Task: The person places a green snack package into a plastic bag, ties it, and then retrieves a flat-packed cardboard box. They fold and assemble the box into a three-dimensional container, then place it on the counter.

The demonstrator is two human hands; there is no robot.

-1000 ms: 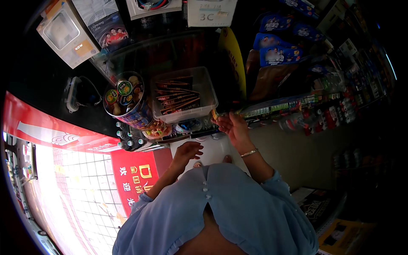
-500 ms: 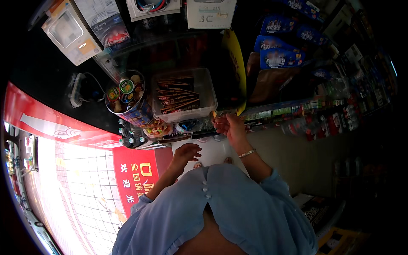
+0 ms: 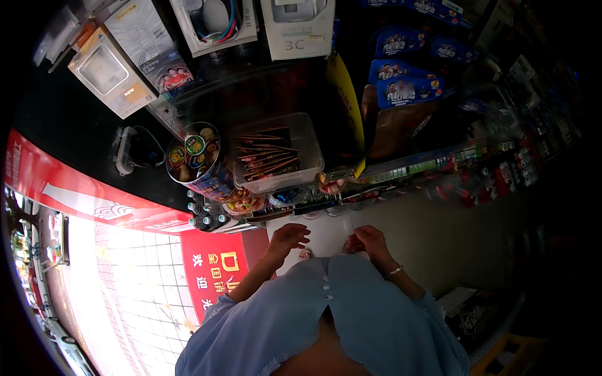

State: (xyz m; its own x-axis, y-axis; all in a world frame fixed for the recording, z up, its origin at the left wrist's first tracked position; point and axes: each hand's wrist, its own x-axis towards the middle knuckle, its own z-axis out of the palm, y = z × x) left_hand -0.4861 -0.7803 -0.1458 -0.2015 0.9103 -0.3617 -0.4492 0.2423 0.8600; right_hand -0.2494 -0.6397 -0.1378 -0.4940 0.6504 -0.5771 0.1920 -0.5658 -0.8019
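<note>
In front of my body, my left hand [image 3: 291, 239] hovers with half-curled fingers, a little apart, and nothing shows in them. My right hand [image 3: 372, 243] is to its right, a bracelet on the wrist. Its fingers are closed on a small dark-red thing [image 3: 355, 243], too dim to name. Ahead of both hands is the counter's front edge. On it stand a clear plastic tub [image 3: 311, 164] of dark, orange-edged sachets [image 3: 269, 153] and, to its left, a round tub [image 3: 211, 182] filled with small lidded cups [image 3: 195, 145].
Boxed chargers and cables [image 3: 113, 72] line the back of the counter. A yellow panel [image 3: 348, 109] divides it from blue packs [image 3: 404, 91] at the right. Dark bottles [image 3: 207, 213] stand below the left end. A red mat [image 3: 213, 263] lies at the doorway.
My right hand has drawn back from the shelf edge beside the yellow panel toward my body, with the small dark-red thing in it. My left hand stays in front of me. The view has shifted slightly.
</note>
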